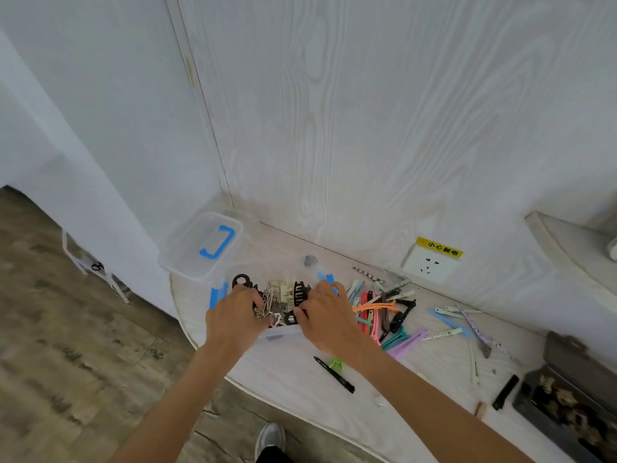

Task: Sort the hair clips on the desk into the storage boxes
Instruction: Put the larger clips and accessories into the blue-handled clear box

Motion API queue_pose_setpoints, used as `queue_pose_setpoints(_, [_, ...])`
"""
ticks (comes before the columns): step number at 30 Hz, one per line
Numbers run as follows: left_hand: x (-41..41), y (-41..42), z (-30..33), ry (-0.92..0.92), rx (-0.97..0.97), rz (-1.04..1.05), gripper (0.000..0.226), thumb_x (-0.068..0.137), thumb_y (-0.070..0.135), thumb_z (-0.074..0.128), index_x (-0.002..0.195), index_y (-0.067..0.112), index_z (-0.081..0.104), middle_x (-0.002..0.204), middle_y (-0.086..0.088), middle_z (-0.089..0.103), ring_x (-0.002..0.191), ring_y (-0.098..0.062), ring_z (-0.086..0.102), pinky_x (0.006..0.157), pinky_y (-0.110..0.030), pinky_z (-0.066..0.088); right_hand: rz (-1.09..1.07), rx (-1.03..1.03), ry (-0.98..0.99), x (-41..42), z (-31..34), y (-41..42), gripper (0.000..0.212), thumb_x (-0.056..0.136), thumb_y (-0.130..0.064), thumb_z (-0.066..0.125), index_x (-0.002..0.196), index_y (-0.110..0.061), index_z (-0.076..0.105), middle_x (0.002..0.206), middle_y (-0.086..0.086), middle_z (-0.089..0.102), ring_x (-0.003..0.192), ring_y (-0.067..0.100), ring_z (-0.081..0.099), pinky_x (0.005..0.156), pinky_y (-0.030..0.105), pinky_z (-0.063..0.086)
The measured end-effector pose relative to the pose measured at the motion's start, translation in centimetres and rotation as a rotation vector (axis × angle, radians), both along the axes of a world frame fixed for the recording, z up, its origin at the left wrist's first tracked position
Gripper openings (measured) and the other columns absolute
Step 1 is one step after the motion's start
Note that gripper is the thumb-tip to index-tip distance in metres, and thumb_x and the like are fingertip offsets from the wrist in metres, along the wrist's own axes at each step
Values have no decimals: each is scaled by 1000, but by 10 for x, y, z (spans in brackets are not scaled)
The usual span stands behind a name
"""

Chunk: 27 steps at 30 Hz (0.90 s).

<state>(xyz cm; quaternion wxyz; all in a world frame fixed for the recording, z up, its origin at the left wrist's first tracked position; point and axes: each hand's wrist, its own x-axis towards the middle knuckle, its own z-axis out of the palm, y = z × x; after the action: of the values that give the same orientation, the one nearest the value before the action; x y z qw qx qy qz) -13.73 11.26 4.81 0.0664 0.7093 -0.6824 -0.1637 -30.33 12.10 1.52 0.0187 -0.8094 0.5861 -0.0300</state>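
Observation:
A clear storage box (278,333) with blue latches (216,297) stands near the desk's left edge. It holds black claw clips (299,291) and silver metal clips (268,304). My left hand (233,317) reaches into its left side, with the fingers curled round the silver clips. My right hand (325,317) grips the box's right end, fingers curled over the wall by the far blue latch and thumb inside beside a black clip. A pile of coloured hair clips (384,312) lies just right of the box, and pale flat clips (447,314) are scattered further right.
The box's clear lid (187,259) with a blue handle sits behind the box at the desk's corner. A black pen (334,374) and a green clip (336,363) lie near the front edge. A dark open box (567,392) stands at the right. A wall socket (430,264) is behind.

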Motion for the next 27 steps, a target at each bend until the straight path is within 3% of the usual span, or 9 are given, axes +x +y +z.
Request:
queue_pose_setpoints(3, [10, 1, -10, 29, -60, -51, 37, 76, 57, 64, 98, 29, 63, 112, 13, 58, 96, -10, 55, 73, -28, 43, 71, 12, -61, -12, 0, 3, 50, 97, -35, 24, 86, -16, 69, 86, 1, 68, 103, 23, 52, 101, 44, 36])
queue_pose_setpoints(7, [17, -3, -15, 28, -254, -315, 77, 62, 75, 48, 121, 26, 55, 133, 8, 49, 122, -18, 46, 92, -34, 40, 105, -14, -346, -23, -1, 6, 32, 95, -30, 39, 111, -19, 64, 103, 0, 68, 105, 18, 57, 101, 33, 36])
queue_pose_setpoints(10, [17, -16, -13, 4, -64, -422, 116, 54, 82, 53, 148, 25, 18, 159, 1, 1, 146, -19, 3, 116, -40, 10, -9, -127, -527, -36, 8, -9, 29, 93, -22, 43, 111, -16, 65, 104, 1, 68, 101, 17, 58, 92, 28, 41])
queue_pose_setpoints(11, [16, -21, -13, -25, 15, -451, 125, 53, 83, 56, 150, 23, 4, 158, 1, -12, 146, -18, -9, 117, -39, 0, -64, -118, -547, -42, 11, -21, 27, 94, -18, 45, 113, -15, 63, 107, 2, 67, 102, 16, 56, 91, 29, 44])
queue_pose_setpoints(13, [13, -26, -14, -91, 122, -492, 132, 54, 82, 58, 149, 23, -11, 157, 1, -20, 145, -18, -16, 116, -38, -6, -143, -37, -443, -55, 12, -50, 29, 97, -15, 43, 123, -16, 56, 118, 2, 61, 107, 17, 53, 93, 32, 45])
queue_pose_setpoints(16, [14, -26, -19, -75, 227, -432, 134, 51, 85, 53, 148, 22, -15, 158, 2, -13, 146, -17, -9, 117, -40, -4, -129, 197, -171, -66, 2, -97, 41, 99, -22, 38, 139, -18, 36, 142, 4, 42, 127, 21, 41, 102, 36, 37])
queue_pose_setpoints(20, [20, -16, -30, -54, 146, -388, 131, 46, 93, 33, 149, 24, -12, 157, 7, -14, 145, -12, -14, 117, -34, -6, 51, 367, -95, -58, -20, -123, 58, 96, -16, 45, 148, -25, 19, 156, 2, 19, 140, 22, 27, 111, 37, 30])
queue_pose_setpoints(23, [21, -13, -31, -10, 96, -340, 129, 46, 94, 32, 149, 25, -4, 158, 10, -7, 145, -10, -11, 117, -31, -5, 89, 407, -67, -52, -33, -117, 72, 89, -4, 55, 148, -17, 16, 156, 2, 17, 140, 21, 26, 113, 34, 27])
queue_pose_setpoints(27, [14, -18, -30, 59, 29, -286, 126, 44, 93, 45, 146, 24, 20, 153, 10, 21, 145, -11, 6, 118, -31, 5, 77, 372, -44, -67, -45, -98, 62, 92, -12, 52, 146, -9, 22, 155, 6, 22, 142, 20, 23, 117, 36, 21])
